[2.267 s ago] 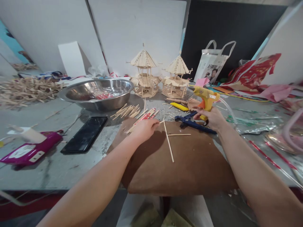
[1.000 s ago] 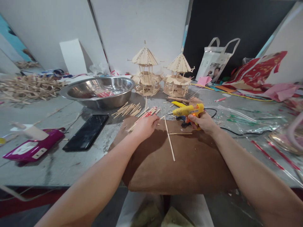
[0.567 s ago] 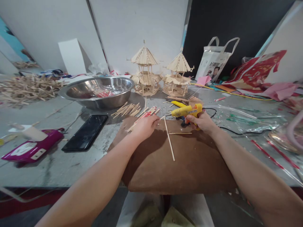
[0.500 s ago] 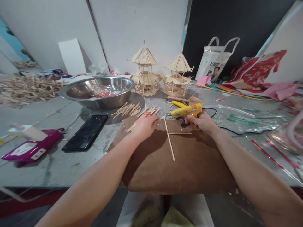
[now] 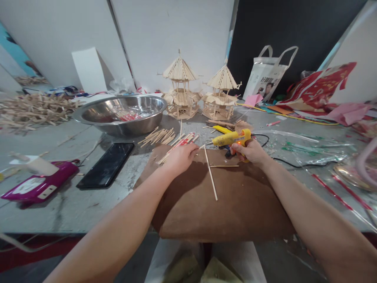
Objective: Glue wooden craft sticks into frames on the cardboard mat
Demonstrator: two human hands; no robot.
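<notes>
My right hand is wrapped round the handle of a yellow hot glue gun, whose small orange light glows. Its nozzle points left, close to the tip of a thin wooden stick pinched in my left hand; whether they touch I cannot tell. Most of that stick is hidden by my fingers. On the brown board below, a long stick lies lengthwise and a shorter stick meets it from the right. Red-marked sticks lie just beyond my left hand.
Two stick-built pagoda models stand at the back. On the left are a steel basin, a black phone, a purple power strip and a stick heap. Loose sticks, a yellow cutter and plastic wrapping lie around.
The glue gun has shifted very slightly left. Both hands keep their hold, and the sticks on the board have stayed put.
</notes>
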